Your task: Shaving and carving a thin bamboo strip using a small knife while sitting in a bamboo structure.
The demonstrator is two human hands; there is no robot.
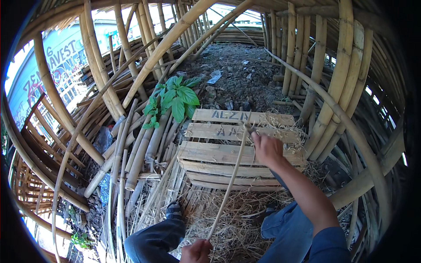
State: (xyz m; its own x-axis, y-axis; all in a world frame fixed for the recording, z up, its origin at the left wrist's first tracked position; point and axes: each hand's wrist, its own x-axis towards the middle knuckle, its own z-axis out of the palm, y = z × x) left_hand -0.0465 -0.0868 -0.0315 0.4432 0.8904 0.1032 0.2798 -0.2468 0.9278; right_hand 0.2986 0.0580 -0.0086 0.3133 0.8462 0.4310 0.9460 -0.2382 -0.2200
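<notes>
Your stick (228, 191) slants from near left to far right, over the wooden crate (206, 153).
Your left hand (196, 252) has its fingers closed round the near end; your right hand (267, 148), beside the far end, has its fingers clamped on a knife-like tool (250, 128).

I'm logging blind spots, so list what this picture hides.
Head view:
Tool: grip hidden by the right hand.
Stick: near end hidden by the left hand or cut off by the lower edge.
Left hand: wrist cut off there too.
Crate: most inside hidden by its slats.
Debris: too small to identify.
</notes>
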